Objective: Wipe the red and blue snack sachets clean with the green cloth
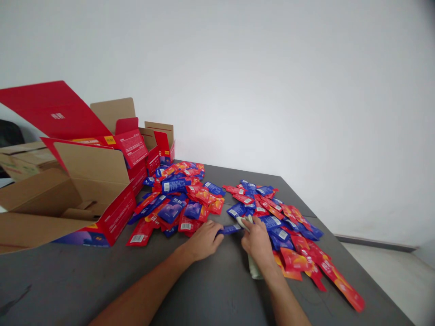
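Currently, left hand [205, 240] pinches narrow blue foil packet [231, 229] over dark-grey desk [217, 292], between left heap [172, 209] and right heap [271, 222] of red-and-blue packets; right hand [257, 238] clutches pale-green cloth [254, 269] at packet's other end. Handling looks midway: this packet unfinished, both heaps loose.

The packet [231, 229] in my left fingers [217, 226] is blue with white print. Right of that packet, my cloth [254, 268] is pale green, and the red packets [295, 261] carry orange-yellow shapes. Left of it, blue packets [172, 210] show purple-pink patterns; farther left, the nearest box [121, 213] is red outside, plain brown inside. Beneath it, the table [217, 290] is dark grey.
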### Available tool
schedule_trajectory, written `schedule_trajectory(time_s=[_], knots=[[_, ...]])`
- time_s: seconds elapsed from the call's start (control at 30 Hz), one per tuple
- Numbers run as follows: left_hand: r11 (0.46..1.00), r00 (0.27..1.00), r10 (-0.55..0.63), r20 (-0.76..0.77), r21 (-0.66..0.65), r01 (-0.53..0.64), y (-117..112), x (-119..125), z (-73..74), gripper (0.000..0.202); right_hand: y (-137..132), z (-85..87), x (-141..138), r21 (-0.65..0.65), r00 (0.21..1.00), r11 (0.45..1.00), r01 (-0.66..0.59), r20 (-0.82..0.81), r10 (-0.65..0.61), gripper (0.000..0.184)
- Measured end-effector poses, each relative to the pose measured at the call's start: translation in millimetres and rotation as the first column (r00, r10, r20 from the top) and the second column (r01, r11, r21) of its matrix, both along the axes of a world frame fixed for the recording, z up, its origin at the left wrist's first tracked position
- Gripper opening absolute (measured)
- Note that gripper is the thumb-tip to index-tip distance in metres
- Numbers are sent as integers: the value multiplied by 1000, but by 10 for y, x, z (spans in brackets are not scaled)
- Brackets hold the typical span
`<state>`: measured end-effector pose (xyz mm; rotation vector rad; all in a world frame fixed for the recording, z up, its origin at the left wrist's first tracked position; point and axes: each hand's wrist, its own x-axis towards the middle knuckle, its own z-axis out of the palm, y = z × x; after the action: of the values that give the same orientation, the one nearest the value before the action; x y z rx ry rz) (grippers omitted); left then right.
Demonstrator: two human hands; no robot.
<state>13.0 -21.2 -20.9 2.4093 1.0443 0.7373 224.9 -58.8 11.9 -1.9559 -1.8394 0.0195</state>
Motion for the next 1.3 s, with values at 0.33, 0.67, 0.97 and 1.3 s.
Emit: schedule_trajectory(time_s=[0.33, 0.67, 0.97, 1.3], knots=[[961, 956, 241, 166, -175, -212, 144, 6, -63, 23, -43, -26, -204, 75, 980, 980, -184, -66, 189, 47], [985, 986, 125, -112, -104, -136, 125, -133, -101, 19, -235, -8, -582, -135, 915, 928, -347, 171, 367, 47], [986, 976, 145, -161, -62, -157, 96, -117, -62, 25, -205, 17, -539, -132, 954, 965, -226, 168, 247, 43], [994, 971, 111, -210, 45, -104, -119, -8, 8, 63, -155, 18, -270, -93, 990, 995, -45, 130, 57, 46]])
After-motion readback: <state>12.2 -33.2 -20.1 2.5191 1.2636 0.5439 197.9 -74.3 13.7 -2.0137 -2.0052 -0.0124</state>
